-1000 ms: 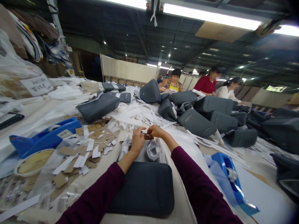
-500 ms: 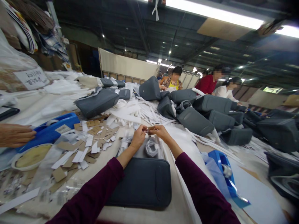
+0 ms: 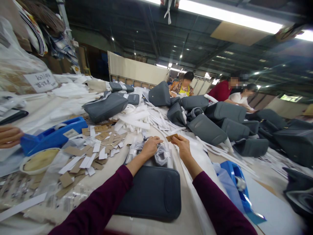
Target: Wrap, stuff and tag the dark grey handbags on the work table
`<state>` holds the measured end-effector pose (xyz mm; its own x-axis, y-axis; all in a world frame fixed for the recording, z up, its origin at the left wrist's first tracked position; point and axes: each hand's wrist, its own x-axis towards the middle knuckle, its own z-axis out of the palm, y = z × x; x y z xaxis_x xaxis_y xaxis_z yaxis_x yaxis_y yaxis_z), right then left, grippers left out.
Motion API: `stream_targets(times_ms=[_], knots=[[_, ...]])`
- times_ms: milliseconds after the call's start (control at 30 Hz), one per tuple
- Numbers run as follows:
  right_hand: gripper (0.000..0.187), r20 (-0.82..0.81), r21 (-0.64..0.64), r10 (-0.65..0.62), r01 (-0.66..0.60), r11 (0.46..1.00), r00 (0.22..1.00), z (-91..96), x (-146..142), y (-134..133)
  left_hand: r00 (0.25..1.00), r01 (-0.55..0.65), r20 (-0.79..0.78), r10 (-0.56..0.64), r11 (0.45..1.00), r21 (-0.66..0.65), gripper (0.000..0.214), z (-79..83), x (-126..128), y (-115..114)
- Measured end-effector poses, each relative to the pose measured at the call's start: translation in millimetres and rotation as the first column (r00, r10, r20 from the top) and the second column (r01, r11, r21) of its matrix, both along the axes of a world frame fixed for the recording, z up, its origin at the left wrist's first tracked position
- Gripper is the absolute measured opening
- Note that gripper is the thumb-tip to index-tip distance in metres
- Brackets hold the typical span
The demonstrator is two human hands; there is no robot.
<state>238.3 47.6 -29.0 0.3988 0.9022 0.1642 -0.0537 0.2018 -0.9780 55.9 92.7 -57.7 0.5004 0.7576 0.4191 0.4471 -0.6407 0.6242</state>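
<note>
A dark blue-grey bag (image 3: 149, 194) lies on the table between my forearms, base toward me. Past its top, a strap or handle (image 3: 162, 155) wrapped in clear plastic curls up. My right hand (image 3: 182, 146) pinches a small brown card tag (image 3: 172, 137) between thumb and fingers. Just left of it, my left hand (image 3: 152, 146) is closed with its fingertips together over the wrapped strap; whatever sits between them is too small to make out. A gap separates the two hands.
Loose brown and white cards (image 3: 88, 156) lie at left beside a blue tape dispenser (image 3: 51, 135) and a round tub (image 3: 39, 160). Another person's hand (image 3: 9, 136) is at the left edge. A second blue dispenser (image 3: 241, 189) stands right. More bags (image 3: 207, 129) are piled behind.
My hands have moved apart, the right one going right with the brown card tag. The other person's hand at left has drawn back from the tape dispenser.
</note>
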Motion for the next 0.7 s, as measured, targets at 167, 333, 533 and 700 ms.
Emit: stream_targets(times_ms=[167, 333, 533, 700], knots=[[0.022, 0.051, 0.046, -0.018, 0.016, 0.999, 0.999, 2.2, -5.2, -5.0, 0.998, -0.045, -0.054, 0.042, 0.996, -0.071, 0.047, -3.1, 1.2, -2.1], [0.033, -0.074, -0.096, -0.162, 0.155, 0.983, 0.984, -5.2, -0.7, -3.3, 0.997, -0.068, -0.025, 0.066, 0.996, -0.053, 0.05, 2.6, -0.9, -2.3], [0.017, -0.012, -0.301, -0.238, 0.224, 0.927, 0.971, -13.9, 5.7, 3.6, 0.998, -0.041, -0.047, 0.039, 0.999, -0.025, 0.043, 10.2, -3.6, -7.7], [0.024, 0.222, -0.22, -0.282, 0.33, 0.918, 0.933, 10.7, -10.0, -16.2, 0.938, -0.266, -0.219, 0.269, 0.963, 0.045, 0.034, 19.2, -7.7, -14.2]])
